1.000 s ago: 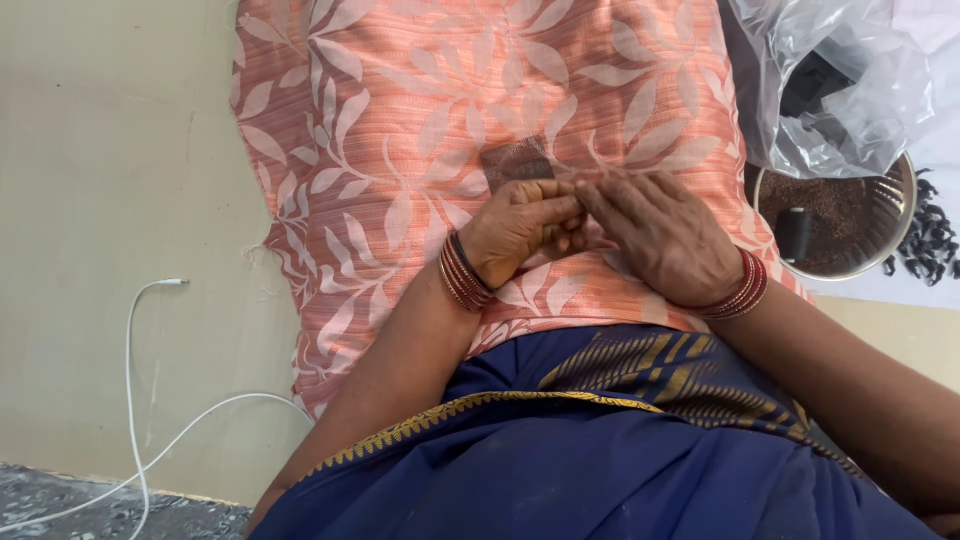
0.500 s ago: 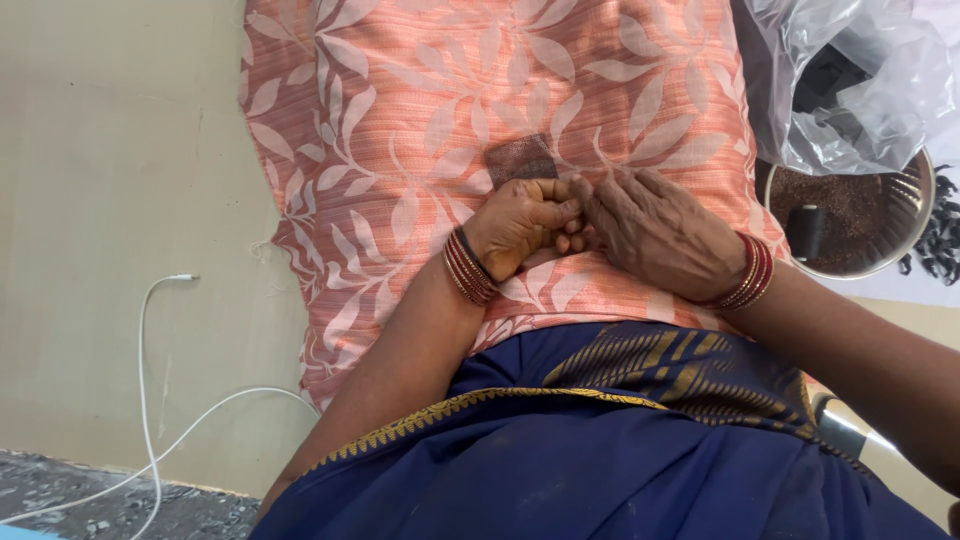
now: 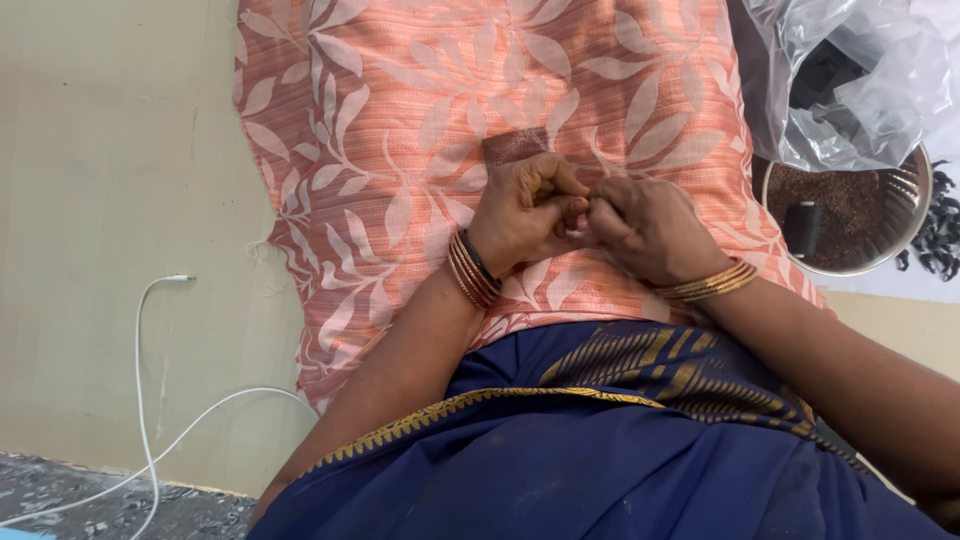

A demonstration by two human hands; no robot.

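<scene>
Hands [image 3: 590, 215] pinched together | peach cloth [image 3: 400, 150] beneath | metal bowl [image 3: 915, 215] right

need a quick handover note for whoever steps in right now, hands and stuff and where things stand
Left hand: fingers curled together, pinching something too small to make out, over the orange leaf-print cloth.
Right hand: fingertips pressed against the left hand's, closed on the same small spot.
Small brown patch lies on the cloth just beyond the left hand's knuckles.
Round metal bowl with dark grains and a black spool sits to the right, clear plastic bag behind it.
White cable lies on the floor at left.
Done and left: cannot tell; the work between the fingers is hidden.
</scene>
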